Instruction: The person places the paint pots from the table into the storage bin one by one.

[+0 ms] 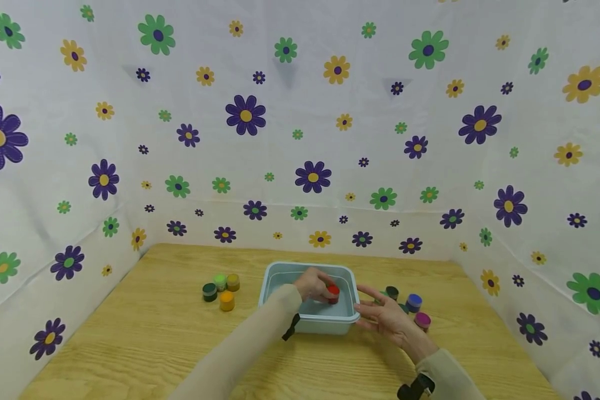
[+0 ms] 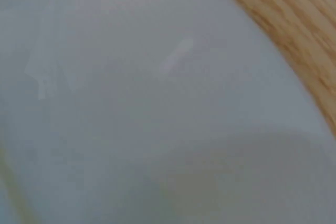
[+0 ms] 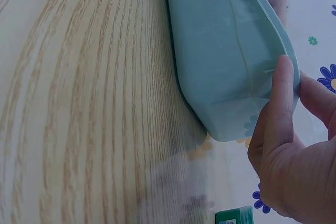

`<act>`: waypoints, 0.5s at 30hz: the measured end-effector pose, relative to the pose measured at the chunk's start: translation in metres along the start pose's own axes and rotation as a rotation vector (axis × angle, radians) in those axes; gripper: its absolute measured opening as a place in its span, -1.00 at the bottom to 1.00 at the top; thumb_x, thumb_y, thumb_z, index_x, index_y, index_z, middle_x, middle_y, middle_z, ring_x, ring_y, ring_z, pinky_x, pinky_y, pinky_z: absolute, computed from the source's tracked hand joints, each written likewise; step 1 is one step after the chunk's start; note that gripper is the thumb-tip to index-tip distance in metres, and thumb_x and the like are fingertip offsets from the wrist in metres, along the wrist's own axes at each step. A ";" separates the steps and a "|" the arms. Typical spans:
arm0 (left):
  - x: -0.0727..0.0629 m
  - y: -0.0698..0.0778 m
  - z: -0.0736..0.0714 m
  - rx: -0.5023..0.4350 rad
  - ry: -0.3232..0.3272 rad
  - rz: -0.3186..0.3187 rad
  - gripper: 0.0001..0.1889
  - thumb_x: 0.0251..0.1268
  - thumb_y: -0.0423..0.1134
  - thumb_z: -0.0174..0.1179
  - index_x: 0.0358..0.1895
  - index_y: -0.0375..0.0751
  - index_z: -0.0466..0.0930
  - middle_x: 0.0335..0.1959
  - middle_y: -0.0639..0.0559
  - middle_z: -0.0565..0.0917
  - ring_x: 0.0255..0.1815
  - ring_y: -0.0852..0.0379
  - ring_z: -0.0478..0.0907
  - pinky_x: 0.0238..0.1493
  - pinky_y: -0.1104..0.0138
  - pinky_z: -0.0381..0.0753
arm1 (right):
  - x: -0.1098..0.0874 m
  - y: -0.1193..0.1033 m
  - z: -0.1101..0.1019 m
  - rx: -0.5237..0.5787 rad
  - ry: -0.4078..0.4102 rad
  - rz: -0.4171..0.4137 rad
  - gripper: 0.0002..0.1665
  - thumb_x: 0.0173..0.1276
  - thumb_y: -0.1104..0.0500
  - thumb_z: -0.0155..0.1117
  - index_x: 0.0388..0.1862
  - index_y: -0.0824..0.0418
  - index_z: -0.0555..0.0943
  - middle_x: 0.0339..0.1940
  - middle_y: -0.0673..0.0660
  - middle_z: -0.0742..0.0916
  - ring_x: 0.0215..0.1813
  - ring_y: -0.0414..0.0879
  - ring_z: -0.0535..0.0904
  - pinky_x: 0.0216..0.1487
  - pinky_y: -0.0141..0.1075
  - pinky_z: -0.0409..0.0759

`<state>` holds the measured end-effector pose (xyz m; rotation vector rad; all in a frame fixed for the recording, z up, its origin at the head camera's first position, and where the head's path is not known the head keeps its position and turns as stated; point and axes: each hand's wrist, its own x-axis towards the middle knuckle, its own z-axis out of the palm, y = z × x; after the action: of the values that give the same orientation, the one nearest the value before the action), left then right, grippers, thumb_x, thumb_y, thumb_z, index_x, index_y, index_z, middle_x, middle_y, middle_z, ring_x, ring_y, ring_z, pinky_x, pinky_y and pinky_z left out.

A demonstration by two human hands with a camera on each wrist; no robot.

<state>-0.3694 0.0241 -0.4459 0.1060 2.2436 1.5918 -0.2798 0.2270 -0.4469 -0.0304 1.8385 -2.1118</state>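
A light blue plastic box [image 1: 310,325] stands on the wooden table. Inside it, near the right end, my left hand [image 1: 312,284] pinches a small red paint jar [image 1: 333,294] between thumb and fingers. At the box's right end is my right hand [image 1: 387,321], its fingers extended and spread against the rim. From the right wrist, that hand [image 3: 286,166] shows its fingertips right at the rim and outer wall of the box [image 3: 210,51]. The left wrist view is filled by the blurred, pale box wall [image 2: 157,93], so the jar is hidden there.
Left of the box, a dark green jar [image 1: 209,292], a light green jar [image 1: 220,282], an ochre jar [image 1: 233,282] and an orange jar [image 1: 227,301] stand grouped. Beyond my right hand are a blue jar [image 1: 414,303], a magenta jar [image 1: 422,320] and several partly hidden green ones. Flowered cloth [image 1: 280,166] encloses the table.
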 end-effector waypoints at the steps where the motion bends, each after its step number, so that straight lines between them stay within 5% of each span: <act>1: 0.000 0.000 0.001 -0.002 0.011 -0.005 -0.63 0.03 -0.63 0.34 -0.02 -0.40 0.69 -0.02 -0.29 0.66 -0.18 -0.06 0.69 -0.11 0.19 0.74 | 0.000 0.000 0.000 0.001 0.002 0.002 -0.10 0.39 0.26 0.27 0.59 0.20 0.05 0.35 0.40 0.47 0.09 -0.01 0.66 -0.01 -0.24 0.71; 15: -0.002 0.003 0.001 0.053 0.024 0.008 -0.65 0.09 -0.64 0.26 0.00 -0.41 0.66 0.00 -0.23 0.64 -0.16 0.05 0.60 -0.04 0.24 0.71 | 0.000 0.001 -0.001 0.005 0.004 0.002 -0.11 0.39 0.26 0.27 0.58 0.20 0.06 0.33 0.40 0.47 0.07 -0.03 0.66 -0.03 -0.25 0.71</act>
<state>-0.3674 0.0251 -0.4431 0.1111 2.3076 1.5459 -0.2797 0.2277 -0.4477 -0.0234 1.8353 -2.1163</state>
